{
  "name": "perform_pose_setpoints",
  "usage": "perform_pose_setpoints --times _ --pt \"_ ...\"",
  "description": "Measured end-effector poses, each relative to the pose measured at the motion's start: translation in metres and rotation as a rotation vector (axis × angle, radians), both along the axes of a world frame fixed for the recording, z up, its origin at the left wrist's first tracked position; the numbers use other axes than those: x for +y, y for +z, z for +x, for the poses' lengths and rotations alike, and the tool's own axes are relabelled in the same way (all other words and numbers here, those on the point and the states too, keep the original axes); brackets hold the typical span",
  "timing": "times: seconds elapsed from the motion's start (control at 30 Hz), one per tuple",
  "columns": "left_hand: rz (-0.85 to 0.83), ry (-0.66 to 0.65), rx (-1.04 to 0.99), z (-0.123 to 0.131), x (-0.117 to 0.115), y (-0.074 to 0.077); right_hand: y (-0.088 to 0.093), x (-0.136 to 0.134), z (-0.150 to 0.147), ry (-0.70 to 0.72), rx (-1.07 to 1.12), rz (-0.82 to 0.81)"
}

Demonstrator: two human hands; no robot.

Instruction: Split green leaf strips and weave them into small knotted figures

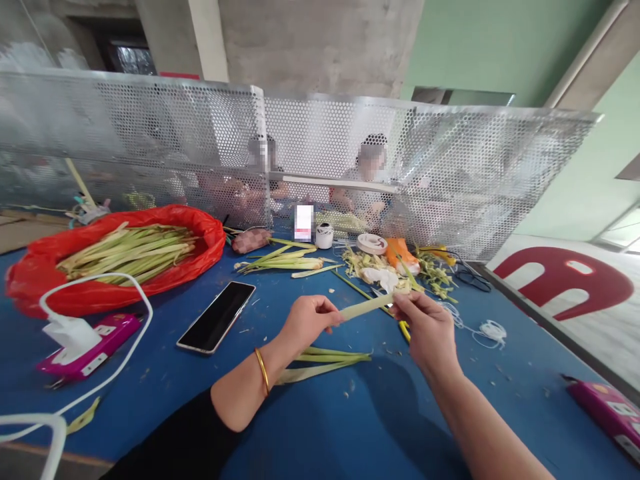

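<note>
A flat, pale green leaf strip is stretched between my two hands above the blue table. My left hand, with a gold bangle at the wrist, pinches its left end. The fingers of my right hand close on the other end. Below my left forearm lie several green leaf strips. Beyond the hands is a bundle of trimmed leaf stalks. A heap of pale leaf scraps lies behind my right hand, with a yellow-handled tool partly hidden near it.
At left, a red plastic bag holds many long leaves. A black phone and a purple power strip with a white cable lie nearby. White string is at right. A perforated metal screen borders the back, people behind it.
</note>
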State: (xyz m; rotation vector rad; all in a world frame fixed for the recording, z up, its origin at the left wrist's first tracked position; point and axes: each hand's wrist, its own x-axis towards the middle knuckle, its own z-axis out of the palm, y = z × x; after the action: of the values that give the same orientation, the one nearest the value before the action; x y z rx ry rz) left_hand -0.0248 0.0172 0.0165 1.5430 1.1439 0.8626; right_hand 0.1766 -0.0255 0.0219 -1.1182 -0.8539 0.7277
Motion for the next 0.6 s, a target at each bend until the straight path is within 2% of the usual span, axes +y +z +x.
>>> perform_pose_setpoints --times 0.13,0.2,0.27,0.3,0.37,0.43,0.47,0.53,0.6 --pt "-0.039 0.187 -0.055 -0.004 0.01 -0.005 0.0 -0.004 0.0 -0.207 -0.136 0.159" --pt "-0.057 0.273 -0.093 -0.004 0.012 -0.005 -0.001 -0.006 0.0 -0.324 -0.378 0.283" --pt "-0.107 0.238 -0.127 -0.002 0.007 -0.002 -0.004 -0.008 -0.002 -0.346 -0.696 0.41" --pt "-0.161 0.173 -0.159 0.0 0.003 -0.001 -0.006 -0.01 -0.005 -0.311 -0.854 0.461" --pt "-0.357 -0.04 -0.297 0.004 -0.007 0.001 -0.012 -0.013 -0.015 -0.195 -1.131 0.539" --pt "-0.481 -0.129 -0.421 0.008 -0.014 0.0 -0.018 -0.015 -0.026 -0.071 -1.363 0.607" --pt "-0.496 -0.103 -0.446 0.009 -0.015 -0.001 -0.021 -0.015 -0.031 0.003 -1.463 0.644" --pt "-0.453 0.038 -0.42 0.009 -0.013 -0.003 -0.024 -0.01 -0.033 0.173 -1.597 0.682" --pt "-0.414 0.16 -0.383 0.008 -0.008 -0.004 -0.021 0.003 -0.025 0.234 -1.605 0.53"
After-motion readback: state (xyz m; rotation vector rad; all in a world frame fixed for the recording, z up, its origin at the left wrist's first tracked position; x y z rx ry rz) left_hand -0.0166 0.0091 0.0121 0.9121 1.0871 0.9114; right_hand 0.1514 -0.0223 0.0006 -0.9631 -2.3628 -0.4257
